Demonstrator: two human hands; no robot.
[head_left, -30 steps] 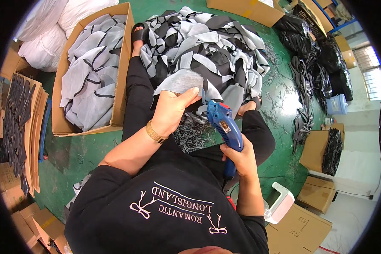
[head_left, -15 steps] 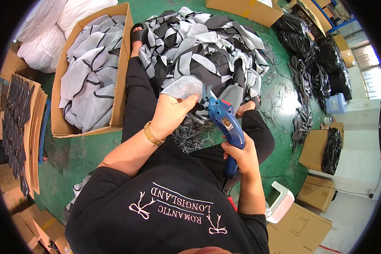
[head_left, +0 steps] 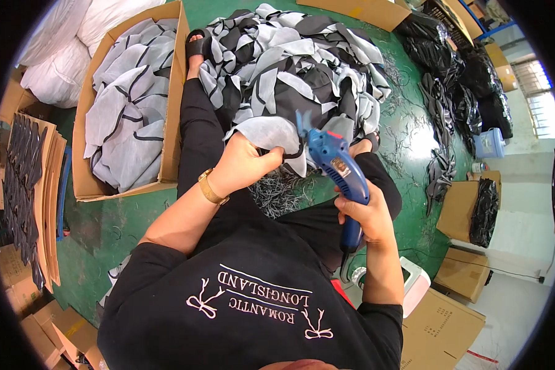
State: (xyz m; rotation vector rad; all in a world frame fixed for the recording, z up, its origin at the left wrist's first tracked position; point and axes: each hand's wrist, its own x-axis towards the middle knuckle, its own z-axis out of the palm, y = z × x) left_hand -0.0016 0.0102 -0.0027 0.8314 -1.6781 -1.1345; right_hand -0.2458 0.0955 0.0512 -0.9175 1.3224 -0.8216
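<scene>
My left hand [head_left: 243,168] grips a grey fabric piece [head_left: 266,134] with a dark edge, held over my lap. My right hand [head_left: 362,213] is closed around the handle of blue electric scissors [head_left: 336,165], whose tip meets the fabric's right edge. A gold bracelet sits on my left wrist. I sit on the green floor with legs apart, in black clothes. Dark thread trimmings [head_left: 283,192] lie between my legs.
A big heap of grey and black fabric pieces [head_left: 290,61] lies ahead. A cardboard box [head_left: 172,92] of grey pieces stands at left. Flat cartons [head_left: 43,185] with dark pieces are far left, white sacks [head_left: 55,55] upper left, black bundles [head_left: 456,92] and boxes right.
The fabric piece has been turned slightly in my left hand, and the blue scissors have shifted a little along its edge. The rest is as before.
</scene>
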